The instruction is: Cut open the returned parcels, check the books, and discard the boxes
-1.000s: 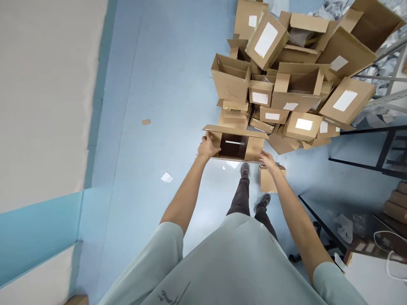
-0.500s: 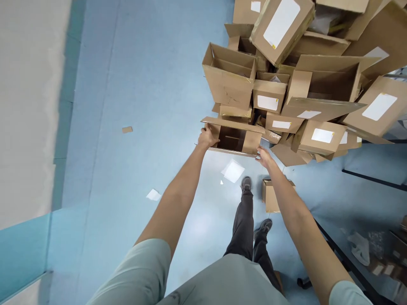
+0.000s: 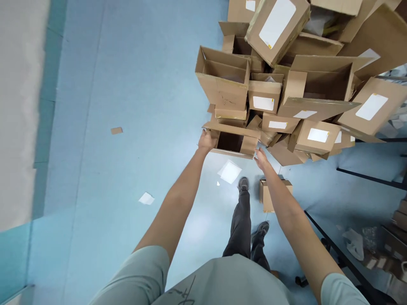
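An open cardboard box (image 3: 249,145) with its flaps raised sits at the near left edge of a pile of cartons, its inside dark. My left hand (image 3: 207,141) grips the box's left end, thumb over the rim and the other fingers mostly hidden. At the right end, my right hand (image 3: 261,159) is beside the near corner with its fingers apart, close to the cardboard; whether the fingertips touch it I cannot tell.
Several stacked cartons, including a tall open box (image 3: 222,87) and a wide open box (image 3: 327,84), rise behind. A small carton (image 3: 267,199) stands by my feet. Paper sheets (image 3: 230,171) lie on the blue floor (image 3: 127,84). A black metal bar (image 3: 369,177) is at the right.
The open box has shifted slightly right and toward me against the pile. My right hand has loosened from its right end, while my left hand keeps its grip. The view has moved a little.
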Motion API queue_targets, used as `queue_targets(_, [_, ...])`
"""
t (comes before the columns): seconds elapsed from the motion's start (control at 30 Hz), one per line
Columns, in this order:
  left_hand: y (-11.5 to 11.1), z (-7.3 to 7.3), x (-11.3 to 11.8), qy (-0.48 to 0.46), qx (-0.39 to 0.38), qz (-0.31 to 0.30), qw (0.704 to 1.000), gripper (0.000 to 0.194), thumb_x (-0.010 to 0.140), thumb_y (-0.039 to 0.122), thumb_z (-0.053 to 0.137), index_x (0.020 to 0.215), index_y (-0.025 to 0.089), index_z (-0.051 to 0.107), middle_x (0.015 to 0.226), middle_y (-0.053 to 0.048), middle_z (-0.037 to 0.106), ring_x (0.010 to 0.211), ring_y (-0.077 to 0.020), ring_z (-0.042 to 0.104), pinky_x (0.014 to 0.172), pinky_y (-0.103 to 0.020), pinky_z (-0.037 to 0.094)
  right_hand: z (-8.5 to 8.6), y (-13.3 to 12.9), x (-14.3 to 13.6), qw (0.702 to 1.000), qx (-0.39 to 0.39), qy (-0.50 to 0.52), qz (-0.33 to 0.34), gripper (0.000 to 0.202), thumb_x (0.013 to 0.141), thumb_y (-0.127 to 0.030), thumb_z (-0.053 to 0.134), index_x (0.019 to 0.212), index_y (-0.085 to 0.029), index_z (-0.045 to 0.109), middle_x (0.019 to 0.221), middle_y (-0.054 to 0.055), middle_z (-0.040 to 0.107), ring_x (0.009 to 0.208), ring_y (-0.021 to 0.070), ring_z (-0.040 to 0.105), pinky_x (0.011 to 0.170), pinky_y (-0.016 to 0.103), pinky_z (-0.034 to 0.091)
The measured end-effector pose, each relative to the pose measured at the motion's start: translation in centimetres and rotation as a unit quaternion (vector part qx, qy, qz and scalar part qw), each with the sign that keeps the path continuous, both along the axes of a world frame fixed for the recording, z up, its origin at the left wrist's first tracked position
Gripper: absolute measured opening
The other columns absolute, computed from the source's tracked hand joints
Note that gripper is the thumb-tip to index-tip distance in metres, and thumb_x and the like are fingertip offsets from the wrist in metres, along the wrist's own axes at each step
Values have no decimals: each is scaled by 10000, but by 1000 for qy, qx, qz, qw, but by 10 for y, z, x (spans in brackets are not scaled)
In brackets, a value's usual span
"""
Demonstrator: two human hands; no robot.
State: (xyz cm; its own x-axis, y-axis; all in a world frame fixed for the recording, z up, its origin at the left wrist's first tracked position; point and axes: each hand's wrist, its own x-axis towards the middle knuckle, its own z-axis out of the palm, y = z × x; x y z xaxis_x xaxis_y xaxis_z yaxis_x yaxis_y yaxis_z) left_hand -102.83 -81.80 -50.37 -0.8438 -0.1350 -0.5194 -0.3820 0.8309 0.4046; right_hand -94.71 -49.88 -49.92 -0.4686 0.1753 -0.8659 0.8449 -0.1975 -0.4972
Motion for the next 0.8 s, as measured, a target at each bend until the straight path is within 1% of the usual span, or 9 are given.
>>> queue_targets(0.1, [6, 24, 38, 10, 16, 26, 999, 593, 1090, 241, 626, 1636, 24, 546, 1796, -300, 449, 1731, -455, 367, 1428, -630, 288, 15, 6, 16, 1000, -9, 9, -16, 454, 966, -497, 702, 1397, -353, 706, 1511, 49, 772, 1503, 215, 638, 1278, 479, 515])
queue_targets(0.17, [14, 44, 70, 15, 42, 38, 998, 635, 1089, 225, 606, 1683, 23, 506, 1861, -279, 358, 1785, -421, 268, 1454, -592, 257, 32, 10, 34, 999, -22, 17, -29, 453, 974, -506, 697, 1394, -336, 710, 1549, 62, 750, 1537, 222, 611, 1295, 490, 503])
queue_targets(0.2, [19, 53, 86, 15, 58, 41, 997, 672, 1080, 216, 615, 1711, 29, 476, 1880, -268, 331, 1793, -400, 262, 1457, -567, 268, 43, 12, 45, 999, -28, 20, -37, 459, 967, -503, 708, 1393, -332, 710, 1586, 69, 726, 1567, 227, 586, 1307, 496, 493])
queue_targets(0.3, [38, 83, 135, 9, 102, 56, 993, 705, 1049, 230, 673, 1703, 39, 492, 1832, -275, 428, 1759, -381, 365, 1443, -535, 328, 80, 22, 85, 996, -52, 29, -64, 480, 918, -496, 784, 1363, -329, 720, 1673, 91, 657, 1638, 253, 525, 1328, 510, 480])
queue_targets(0.43, [77, 129, 196, 13, 142, 61, 988, 694, 1053, 315, 666, 1685, 66, 523, 1709, -273, 597, 1660, -420, 525, 1407, -628, 384, 143, 50, 160, 989, -84, 46, -109, 447, 872, -478, 839, 1276, -315, 737, 1689, 107, 648, 1607, 277, 573, 1342, 515, 479])
queue_targets(0.5, [105, 157, 228, 21, 167, 39, 985, 685, 1044, 337, 662, 1672, 87, 549, 1666, -257, 647, 1619, -417, 578, 1394, -637, 408, 179, 68, 206, 983, -95, 57, -144, 429, 858, -470, 841, 1239, -304, 735, 1695, 111, 648, 1573, 278, 615, 1349, 509, 474])
queue_targets(0.6, [160, 203, 280, 36, 209, -23, 977, 665, 1026, 359, 671, 1641, 118, 598, 1662, -222, 665, 1618, -385, 590, 1401, -598, 415, 233, 97, 284, 968, -107, 92, -208, 439, 835, -493, 852, 1213, -301, 738, 1678, 119, 671, 1558, 292, 640, 1347, 524, 475])
queue_targets(0.7, [226, 247, 339, 47, 258, -119, 958, 653, 1020, 395, 665, 1620, 142, 627, 1668, -207, 665, 1622, -365, 592, 1403, -582, 415, 285, 127, 374, 941, -108, 149, -283, 476, 810, -540, 887, 1204, -303, 763, 1633, 133, 712, 1549, 324, 655, 1338, 566, 475])
queue_targets(0.8, [297, 287, 406, 53, 308, -235, 920, 663, 1028, 484, 631, 1608, 161, 647, 1678, -205, 656, 1625, -364, 589, 1394, -582, 428, 330, 156, 477, 902, -99, 213, -363, 582, 778, -592, 946, 1259, -305, 790, 1616, 148, 727, 1505, 353, 690, 1321, 609, 476])
